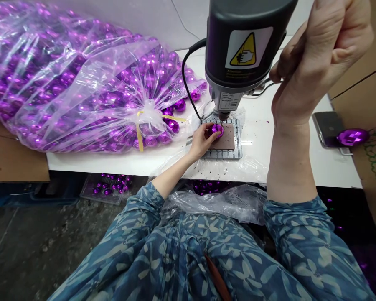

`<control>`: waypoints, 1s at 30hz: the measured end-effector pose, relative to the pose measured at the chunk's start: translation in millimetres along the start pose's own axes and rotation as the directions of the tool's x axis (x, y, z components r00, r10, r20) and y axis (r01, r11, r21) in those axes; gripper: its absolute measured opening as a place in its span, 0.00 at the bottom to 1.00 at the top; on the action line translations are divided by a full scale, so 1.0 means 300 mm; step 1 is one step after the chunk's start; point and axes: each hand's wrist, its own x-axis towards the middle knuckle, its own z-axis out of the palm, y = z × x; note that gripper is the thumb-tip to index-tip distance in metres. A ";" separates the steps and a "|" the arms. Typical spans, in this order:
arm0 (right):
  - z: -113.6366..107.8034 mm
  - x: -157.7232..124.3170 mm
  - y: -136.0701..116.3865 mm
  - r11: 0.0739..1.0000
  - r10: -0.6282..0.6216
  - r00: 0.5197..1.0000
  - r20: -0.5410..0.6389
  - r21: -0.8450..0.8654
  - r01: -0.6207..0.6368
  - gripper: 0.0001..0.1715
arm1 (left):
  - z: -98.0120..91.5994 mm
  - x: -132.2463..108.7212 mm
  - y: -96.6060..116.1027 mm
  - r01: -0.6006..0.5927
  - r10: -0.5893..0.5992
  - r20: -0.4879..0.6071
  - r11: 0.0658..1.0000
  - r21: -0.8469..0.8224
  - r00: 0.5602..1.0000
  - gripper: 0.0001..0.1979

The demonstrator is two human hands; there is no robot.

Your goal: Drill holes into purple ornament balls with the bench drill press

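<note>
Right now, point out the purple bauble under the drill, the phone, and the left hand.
Bauble [217, 130]: head view, on its shiny purple side.
Phone [327, 126]: head view, on its dark face.
Left hand [201, 141]: head view, on the back of the hand.
</note>
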 end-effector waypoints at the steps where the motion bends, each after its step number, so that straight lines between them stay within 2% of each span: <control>1: 0.000 0.000 0.003 1.000 -0.002 1.000 -0.004 0.002 0.002 0.37 | 0.003 -0.003 0.000 -0.014 0.014 -0.002 1.000 0.003 1.000 0.22; 7: -0.003 0.000 0.006 0.999 -0.025 1.000 0.014 -0.036 0.026 0.35 | 0.022 -0.012 0.008 -0.167 0.165 0.022 0.979 0.116 0.986 0.23; 12: -0.001 0.003 -0.002 1.000 -0.010 1.000 0.012 0.014 0.010 0.35 | 0.041 -0.008 0.005 -0.091 0.092 -0.007 0.991 0.102 0.996 0.27; 18: 0.004 -0.029 -0.026 0.999 0.024 0.998 -0.060 0.041 -0.021 0.37 | 0.040 -0.010 -0.001 -0.114 0.113 0.016 0.988 0.100 0.993 0.25; 23: -0.003 -0.108 -0.027 0.998 -0.026 0.992 -0.120 0.052 0.032 0.40 | 0.044 -0.010 -0.004 -0.117 0.117 0.007 0.989 0.095 0.993 0.26; 30: -0.023 -0.178 0.029 0.987 -0.107 0.975 -0.194 0.101 0.128 0.41 | 0.048 -0.011 -0.015 -0.127 0.127 0.010 0.990 0.053 0.992 0.26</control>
